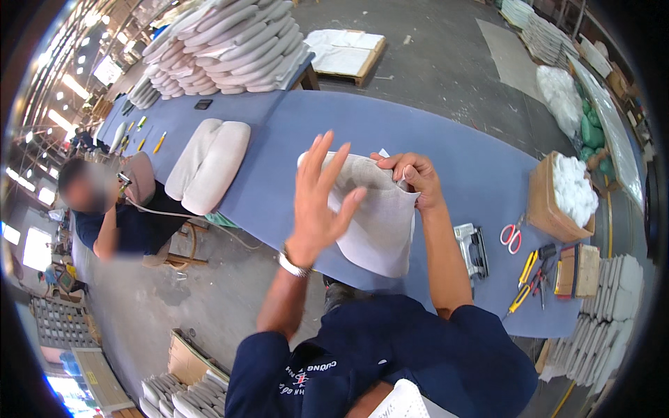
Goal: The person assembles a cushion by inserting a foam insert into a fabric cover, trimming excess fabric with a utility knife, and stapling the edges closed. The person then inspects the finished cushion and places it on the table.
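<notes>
A light grey fabric-covered seat pad (380, 233) stands tilted up at the front edge of the blue-topped table, close to my body. My right hand (421, 182) pinches the upper right edge of its fabric between thumb and fingers. My left hand (317, 198) is raised at the pad's left side, fingers spread, with nothing in it. Whether its palm touches the fabric I cannot tell. Just right of my right forearm lies a metal staple gun (474, 251).
Red-handled scissors (512, 238), yellow utility knives (527, 268) and a carton of white stuffing (535, 188) sit at the right. Another grey pad (209, 164) lies left, before tall stacked pads (230, 52). A co-worker (97, 202) sits at the left edge. The table (293, 150) runs between.
</notes>
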The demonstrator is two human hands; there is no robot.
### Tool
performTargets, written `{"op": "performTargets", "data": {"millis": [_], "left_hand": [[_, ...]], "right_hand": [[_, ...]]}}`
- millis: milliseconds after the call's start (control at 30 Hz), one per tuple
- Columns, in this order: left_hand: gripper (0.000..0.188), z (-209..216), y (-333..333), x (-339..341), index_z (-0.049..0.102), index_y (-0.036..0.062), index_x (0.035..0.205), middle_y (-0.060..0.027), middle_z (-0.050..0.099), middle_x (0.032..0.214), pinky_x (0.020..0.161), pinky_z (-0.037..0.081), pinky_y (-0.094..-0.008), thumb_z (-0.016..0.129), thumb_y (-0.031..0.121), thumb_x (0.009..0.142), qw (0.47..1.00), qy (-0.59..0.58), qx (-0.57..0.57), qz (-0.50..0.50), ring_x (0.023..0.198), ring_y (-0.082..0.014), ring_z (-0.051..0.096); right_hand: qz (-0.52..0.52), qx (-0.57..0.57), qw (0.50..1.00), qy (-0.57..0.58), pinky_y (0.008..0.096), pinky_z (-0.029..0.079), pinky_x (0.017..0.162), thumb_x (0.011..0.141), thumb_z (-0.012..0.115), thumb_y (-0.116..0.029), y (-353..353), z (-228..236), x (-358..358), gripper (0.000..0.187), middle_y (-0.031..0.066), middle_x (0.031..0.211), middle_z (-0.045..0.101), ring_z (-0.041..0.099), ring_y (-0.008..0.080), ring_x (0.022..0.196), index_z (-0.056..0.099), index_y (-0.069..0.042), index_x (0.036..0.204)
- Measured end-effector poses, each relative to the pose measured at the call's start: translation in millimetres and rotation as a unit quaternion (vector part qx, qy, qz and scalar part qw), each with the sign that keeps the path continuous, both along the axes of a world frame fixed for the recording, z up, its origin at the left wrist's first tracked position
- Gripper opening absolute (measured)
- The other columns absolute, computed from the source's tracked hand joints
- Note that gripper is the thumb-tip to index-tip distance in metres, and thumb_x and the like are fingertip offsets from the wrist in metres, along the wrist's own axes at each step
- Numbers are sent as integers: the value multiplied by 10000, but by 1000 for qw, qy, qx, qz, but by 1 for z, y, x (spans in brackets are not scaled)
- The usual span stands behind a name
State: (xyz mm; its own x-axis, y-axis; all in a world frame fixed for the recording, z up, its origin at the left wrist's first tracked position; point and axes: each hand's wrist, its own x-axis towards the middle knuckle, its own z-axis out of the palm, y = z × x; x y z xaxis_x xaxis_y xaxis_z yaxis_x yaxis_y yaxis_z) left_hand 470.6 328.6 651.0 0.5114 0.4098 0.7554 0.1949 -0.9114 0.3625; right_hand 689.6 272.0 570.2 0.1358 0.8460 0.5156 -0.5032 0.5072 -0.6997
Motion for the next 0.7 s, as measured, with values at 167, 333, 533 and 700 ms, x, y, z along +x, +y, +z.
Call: {"op": "performTargets", "data": {"millis": [167,333,533,700], "left_hand": [[581,29,19,17,645,66,1348,-163,719,1117,886,538,-432,794,351,864,978,192,18,-82,934,-328,686],[440,56,28,18,714,68,1222,-130,704,931,572,464,-379,769,359,896,951,300,32,-73,645,-263,607],[344,40,24,26,725,65,966,-78,629,726,512,454,-397,738,405,914,959,271,-40,-74,581,-288,614],[360,36,15,36,735,34,910,-151,690,764,525,466,-401,714,391,950,956,290,-29,12,590,-313,649]], "right_hand": [[-75,-43,992,-87,362,496,1007,966,722,-253,-15,13,-2,245,154,1228,715,660,251,1151,729,-16,902],[-159,-30,987,-9,307,502,945,990,695,-205,-12,13,-27,208,110,1196,687,643,173,1058,720,-6,933],[-151,-17,984,91,299,496,929,1028,653,-215,-2,6,-58,204,83,1141,661,612,138,1000,696,-18,999],[-209,-7,973,100,294,509,921,1058,599,-228,10,0,-61,230,92,1186,669,630,153,1035,665,-17,994]]}}
